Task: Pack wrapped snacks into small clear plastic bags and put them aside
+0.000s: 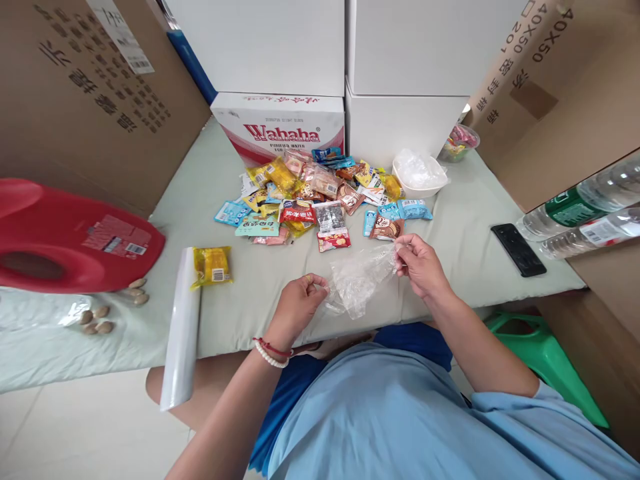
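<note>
A clear plastic bag (361, 280) stretches between my two hands, just over the near edge of the cloth-covered table (280, 313). My left hand (303, 300) pinches its left side. The upper right corner is gripped by the fingers of my right hand (419, 263). The bag looks crumpled, with nothing visible inside. Beyond it lies a pile of small wrapped snacks (320, 183) in many colours. Nearest my right hand is a brown snack packet (387, 228). To the left, a yellow snack packet (213, 265) rests against a white roll (181, 333).
A white bowl (420, 180) holds clear plastic. A Wahaha carton (285, 130) and white boxes (410, 127) stand behind. A red jug (75, 233) is at left, with several brown nuts (103, 327). A phone (519, 249) and water bottles (595, 200) lie right.
</note>
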Tool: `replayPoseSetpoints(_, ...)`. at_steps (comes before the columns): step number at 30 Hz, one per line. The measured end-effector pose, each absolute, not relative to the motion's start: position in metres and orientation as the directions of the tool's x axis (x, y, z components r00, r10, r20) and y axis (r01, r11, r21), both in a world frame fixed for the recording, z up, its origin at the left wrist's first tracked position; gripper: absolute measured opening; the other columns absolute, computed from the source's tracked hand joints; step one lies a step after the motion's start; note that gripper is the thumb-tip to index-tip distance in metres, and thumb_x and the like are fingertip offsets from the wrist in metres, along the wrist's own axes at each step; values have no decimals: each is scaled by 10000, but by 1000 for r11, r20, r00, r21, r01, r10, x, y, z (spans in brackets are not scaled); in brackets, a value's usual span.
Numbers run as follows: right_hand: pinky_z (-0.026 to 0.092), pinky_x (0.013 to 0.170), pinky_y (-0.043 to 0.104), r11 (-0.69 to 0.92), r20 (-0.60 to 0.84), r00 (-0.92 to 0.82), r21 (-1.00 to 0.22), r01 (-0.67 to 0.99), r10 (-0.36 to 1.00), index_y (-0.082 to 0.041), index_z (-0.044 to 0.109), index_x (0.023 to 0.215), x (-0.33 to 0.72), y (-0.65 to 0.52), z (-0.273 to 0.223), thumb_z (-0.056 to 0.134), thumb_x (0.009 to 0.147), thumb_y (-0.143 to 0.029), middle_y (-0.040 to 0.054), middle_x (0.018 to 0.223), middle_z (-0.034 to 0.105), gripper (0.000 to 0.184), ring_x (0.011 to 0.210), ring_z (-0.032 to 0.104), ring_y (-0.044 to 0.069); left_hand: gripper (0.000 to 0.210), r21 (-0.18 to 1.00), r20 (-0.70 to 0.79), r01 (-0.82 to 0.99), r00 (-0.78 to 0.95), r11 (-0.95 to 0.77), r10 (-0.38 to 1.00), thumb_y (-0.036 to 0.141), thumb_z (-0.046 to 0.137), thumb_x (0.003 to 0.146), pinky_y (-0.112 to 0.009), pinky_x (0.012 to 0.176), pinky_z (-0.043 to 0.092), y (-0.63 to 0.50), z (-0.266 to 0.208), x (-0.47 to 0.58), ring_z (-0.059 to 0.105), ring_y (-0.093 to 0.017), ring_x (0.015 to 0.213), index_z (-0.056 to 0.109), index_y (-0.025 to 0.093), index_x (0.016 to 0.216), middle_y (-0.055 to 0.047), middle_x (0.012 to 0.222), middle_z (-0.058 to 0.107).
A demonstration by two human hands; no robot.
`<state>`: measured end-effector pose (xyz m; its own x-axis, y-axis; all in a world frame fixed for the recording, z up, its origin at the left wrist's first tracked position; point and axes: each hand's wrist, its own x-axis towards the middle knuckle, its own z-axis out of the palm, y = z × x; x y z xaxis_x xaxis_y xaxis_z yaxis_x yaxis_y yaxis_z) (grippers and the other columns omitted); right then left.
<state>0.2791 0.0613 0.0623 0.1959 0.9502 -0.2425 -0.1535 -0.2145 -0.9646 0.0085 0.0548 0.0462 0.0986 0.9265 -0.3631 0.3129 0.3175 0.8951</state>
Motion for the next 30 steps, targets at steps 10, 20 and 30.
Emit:
replayPoseSetpoints(10, 158, 394, 151, -507, -465, -202, -799, -324, 862, -199, 636, 927, 303, 62, 73, 889, 682, -345, -85, 622, 507, 381, 424, 257, 11, 385, 877, -458, -222, -124, 425, 880, 439, 787, 659, -196, 498, 353, 45, 46, 24, 418, -76, 502, 537, 216, 848, 95, 600, 468)
replayPoseSetpoints(20, 595, 922, 320, -257, -320, 165, -912, -320, 933, -256, 678, 1057, 288, 53, 39, 887, 714, -585, 37, 1095, 665, 519, 989, 656, 165, 403, 826, -501, -371, -137, 424, 855, 489, 783, 728, -178, 451, 281, 47, 47, 46, 301, -46, 471, 489, 217, 768, 117, 565, 346)
replayPoseSetpoints(30, 541, 692, 244, -361, -400, 65, -877, -316, 914, -211, 615, 722, 255, 53, 35, 948, 552, -599, -3, 819, 649, 538, 770, 578, 137, 551, 866, -466, -231, -54, 443, 883, 593, 860, 669, -178, 414, 263, 44, 52, 35, 268, -38, 457, 464, 210, 663, 104, 560, 348)
